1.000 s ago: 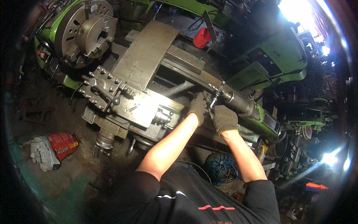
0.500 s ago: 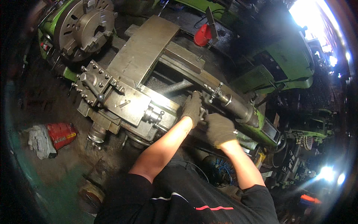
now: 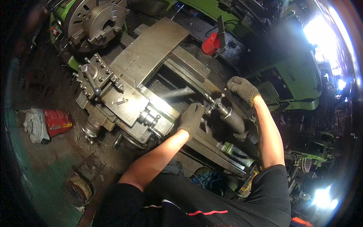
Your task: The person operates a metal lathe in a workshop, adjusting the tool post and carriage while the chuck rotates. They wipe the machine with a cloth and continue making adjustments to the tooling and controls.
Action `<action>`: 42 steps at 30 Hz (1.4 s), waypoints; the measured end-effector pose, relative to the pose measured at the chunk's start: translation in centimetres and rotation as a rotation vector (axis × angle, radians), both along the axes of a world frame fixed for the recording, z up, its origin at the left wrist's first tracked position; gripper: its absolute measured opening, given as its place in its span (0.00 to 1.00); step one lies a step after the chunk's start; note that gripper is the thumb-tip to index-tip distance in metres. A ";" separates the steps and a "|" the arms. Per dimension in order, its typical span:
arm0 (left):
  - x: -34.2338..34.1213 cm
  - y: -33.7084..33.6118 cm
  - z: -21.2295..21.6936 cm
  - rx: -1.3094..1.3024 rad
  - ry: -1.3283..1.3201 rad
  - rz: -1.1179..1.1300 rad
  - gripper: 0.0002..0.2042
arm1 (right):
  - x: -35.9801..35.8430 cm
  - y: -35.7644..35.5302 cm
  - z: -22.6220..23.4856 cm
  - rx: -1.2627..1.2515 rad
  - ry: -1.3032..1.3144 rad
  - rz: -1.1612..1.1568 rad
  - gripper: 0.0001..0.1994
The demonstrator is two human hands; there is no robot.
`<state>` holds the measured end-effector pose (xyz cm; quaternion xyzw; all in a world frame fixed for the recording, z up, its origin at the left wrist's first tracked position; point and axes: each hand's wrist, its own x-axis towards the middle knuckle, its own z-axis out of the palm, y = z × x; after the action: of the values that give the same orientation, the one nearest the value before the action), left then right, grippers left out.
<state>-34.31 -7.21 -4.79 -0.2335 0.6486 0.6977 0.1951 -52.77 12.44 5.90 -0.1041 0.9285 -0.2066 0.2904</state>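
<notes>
Both hands wear dark knit gloves. My left hand [image 3: 192, 119] is over the lathe bed [image 3: 211, 147], left of the tailstock [image 3: 235, 123]. Its fingers are bent together beside a small metal part, and what they hold, if anything, is hidden. A chuck [image 3: 217, 104] with a drill bit [image 3: 208, 98] sticks out of the tailstock quill toward the upper left. Beyond the chuck, my right hand [image 3: 242, 89] is raised on the tailstock's far side with its fingers curled in. I cannot make out whether something small is inside it.
Left of my hands stands the carriage with its tool post [image 3: 94, 77] and handles. The large round chuck [image 3: 100, 22] is at the upper left. A red can [image 3: 211, 44] stands behind the bed. A red bag [image 3: 58, 123] lies on the floor. Green machines [image 3: 291, 72] stand at right.
My right hand has moved up and away from my left hand, from the near side of the tailstock to its far side. My left hand stays near the same spot; the view has shifted slightly.
</notes>
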 end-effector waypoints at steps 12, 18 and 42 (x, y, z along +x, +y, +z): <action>2.3 -1.6 -3.5 -0.029 0.094 0.149 0.20 | -2.5 2.3 -4.6 -0.386 -0.545 -0.095 0.11; 1.1 -1.5 -1.0 -0.213 0.144 0.202 0.21 | -3.9 0.4 -3.9 -0.114 -0.293 0.243 0.09; -17.0 10.2 2.8 -0.999 0.727 -1.115 0.20 | 3.5 10.0 -5.5 -0.018 0.005 -0.206 0.24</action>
<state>-51.30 3.02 -1.97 0.3027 0.9250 0.1609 0.1639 -49.31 22.41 0.37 -0.0111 0.9332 -0.2434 0.2642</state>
